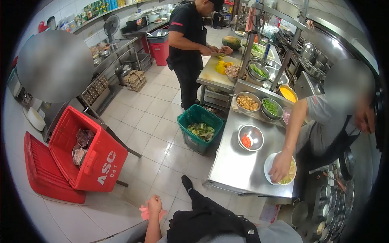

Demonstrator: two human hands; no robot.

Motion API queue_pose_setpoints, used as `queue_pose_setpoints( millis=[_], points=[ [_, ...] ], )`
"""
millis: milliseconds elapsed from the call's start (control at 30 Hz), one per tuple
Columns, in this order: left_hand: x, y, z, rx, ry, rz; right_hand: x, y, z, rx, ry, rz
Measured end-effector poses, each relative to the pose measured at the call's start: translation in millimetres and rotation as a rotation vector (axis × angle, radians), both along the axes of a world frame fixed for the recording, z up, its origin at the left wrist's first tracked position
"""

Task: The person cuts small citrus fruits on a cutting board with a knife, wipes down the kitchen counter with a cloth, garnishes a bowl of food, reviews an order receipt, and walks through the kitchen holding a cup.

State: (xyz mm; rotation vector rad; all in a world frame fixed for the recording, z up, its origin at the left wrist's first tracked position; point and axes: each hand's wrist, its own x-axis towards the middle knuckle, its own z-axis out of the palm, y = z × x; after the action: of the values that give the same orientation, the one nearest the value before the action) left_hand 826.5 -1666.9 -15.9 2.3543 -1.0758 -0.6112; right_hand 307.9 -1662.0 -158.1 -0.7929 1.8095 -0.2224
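Low in the view, my left hand is closed, its fingers curled in. A soft pink cloth shows on both sides of it, seemingly gripped in the fist. Below the hand runs my bare forearm, beside my black apron. My right hand is out of sight. At the right, a co-worker's hand reaches into a white bowl of pale, greenish food on the steel table.
A red cooler stands open at left, its lid leaning alongside. A green bin of vegetable scraps is ahead, near a person cutting at a board. Bowls of diced red food, brown pieces and green beans sit on the steel table.
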Motion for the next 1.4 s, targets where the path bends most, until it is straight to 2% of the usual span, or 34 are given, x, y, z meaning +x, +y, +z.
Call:
queue_pose_setpoints(
  millis=[100, 167, 200, 233, 267, 300, 367, 467, 567, 600, 633, 700, 800, 900, 1000, 1067, 1167, 1233, 1300, 1367, 1400],
  points=[
    [21.6, 0.9, -46.9, 0.078, -0.003, 0.087, 44.5, -96.2, 15.5, -0.173, -0.022, 0.033],
    [37.4, 4.2, -78.8, 0.218, -0.075, 0.095, 79.0, -170.0, 28.4, -0.286, -0.038, 0.063],
    [44.4, 10.0, -81.4, 0.33, 0.021, 0.097, 100.5, -210.4, 37.2, -0.35, -0.041, 0.078],
    [53.4, 17.8, -103.6, 0.38, 0.123, 0.195, 120.4, -249.7, 47.7, -0.403, -0.045, 0.091],
    [42.1, 8.0, -55.4, 0.462, 0.228, 0.289, 141.3, -288.7, 57.5, -0.457, -0.044, 0.106],
    [64.2, 15.3, -93.7, 0.678, 0.115, 0.123, 164.1, -325.8, 69.8, -0.502, -0.037, 0.124],
    [92.7, 7.7, -110.0, 0.792, 0.101, 0.084, 205.8, -396.9, 92.2, -0.594, -0.025, 0.154],
    [134.7, -27.1, -117.8, 0.809, 0.099, 0.045, 262.7, -491.4, 123.9, -0.686, 0.026, 0.192],
    [176.8, -78.4, -124.8, 0.67, 0.051, -0.043, 307.1, -560.7, 142.1, -0.7, 0.1, 0.222],
    [181.2, -92.9, -125.4, 0.608, 0.072, 0.052, 316.7, -575.3, 145.4, -0.688, 0.127, 0.229],
    [181.4, -124.4, -105.9, 0.546, 0.095, 0.145, 325.3, -587.0, 148.3, -0.677, 0.147, 0.235],
    [184.7, -172.8, -60.3, 0.449, 0.116, 0.162, 334.0, -595.1, 149.9, -0.669, 0.174, 0.241],
    [204.6, -209.8, -74.4, 0.356, 0.115, 0.138, 332.6, -574.3, 142.2, -0.682, 0.166, 0.219],
    [213.6, -234.3, -73.5, 0.279, 0.051, 0.042, 313.9, -510.2, 121.7, -0.661, 0.137, 0.179],
    [232.0, -233.5, -77.6, 0.308, 0.02, -0.112, 284.2, -402.8, 89.6, -0.538, 0.12, 0.082],
    [242.1, -244.8, -83.3, 0.375, 0.067, -0.37, 270.8, -320.0, 65.9, -0.421, 0.132, -0.007],
    [251.2, -269.6, -81.8, 0.412, 0.104, -0.482, 272.6, -185.6, 32.6, -0.213, 0.159, -0.139],
    [255.7, -301.9, -109.8, 0.38, 0.065, -0.622, 288.8, -100.2, 19.5, -0.074, 0.169, -0.229],
    [242.0, -341.8, -112.4, 0.179, -0.067, -0.96, 317.5, -35.2, 17.2, 0.019, 0.173, -0.355],
    [214.9, -376.7, -103.4, 0.244, 0.007, -1.039, 340.1, 4.8, 15.9, 0.043, 0.2, -0.427],
    [197.6, -392.9, -105.2, 0.129, -0.018, -1.088, 348.0, 18.9, 18.4, 0.034, 0.237, -0.422]
  ],
)
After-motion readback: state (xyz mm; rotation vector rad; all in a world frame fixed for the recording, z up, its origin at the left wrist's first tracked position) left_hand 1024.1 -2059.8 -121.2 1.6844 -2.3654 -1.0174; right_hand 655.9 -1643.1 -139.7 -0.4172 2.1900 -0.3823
